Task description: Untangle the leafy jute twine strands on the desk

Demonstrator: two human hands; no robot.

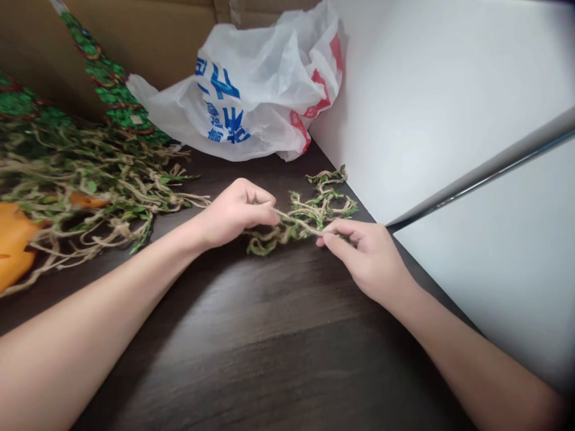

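A length of leafy twine garland [299,222] is stretched between my two hands, tan cord with small green leaves. My left hand [240,212] pinches it between thumb and curled fingers. On the other side, my right hand [366,254] grips the cord with thumb and forefinger. Just behind, a loose heap of the same leafy twine [321,203] lies on the dark tabletop. Whether the heap and the held length are one piece, I cannot tell. A larger tangled pile of leafy twine [121,179] spreads to the left of my left hand.
A crumpled white plastic bag [265,90] with blue and red print lies at the back. Green tinsel cones [108,81] and an orange item [15,245] sit at left. Cardboard [166,27] stands behind. A white panel [431,90] borders the dark wood surface [251,353] on the right.
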